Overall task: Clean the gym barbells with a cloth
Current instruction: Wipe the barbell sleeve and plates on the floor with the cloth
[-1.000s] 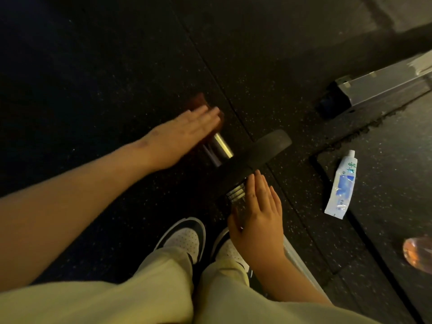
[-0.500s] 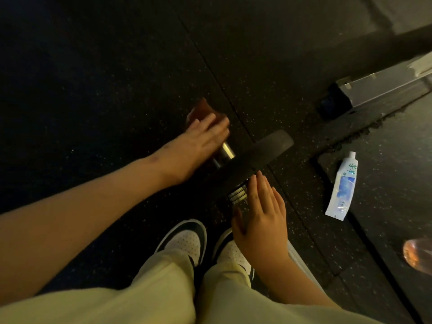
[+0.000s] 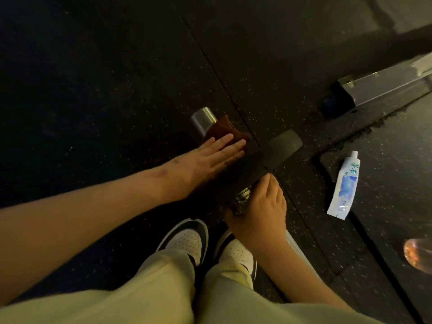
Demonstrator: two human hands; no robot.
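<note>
Seen from my head camera, looking down: a silver steel barbell (image 3: 203,118) lies on the black speckled rubber floor (image 3: 117,90), a black round weight plate (image 3: 278,148) on it. My left hand (image 3: 214,159), fingers flat and straight, presses a dark brown cloth (image 3: 225,130) onto the bar's end. My right hand (image 3: 263,208) rests over the bar just beside the plate, fingers nearly straight. A white-and-blue tube (image 3: 344,185) lies to the right.

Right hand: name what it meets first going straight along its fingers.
The right hand would meet the black weight plate at once; its fingertips look nearly against it, depth unclear.
</note>
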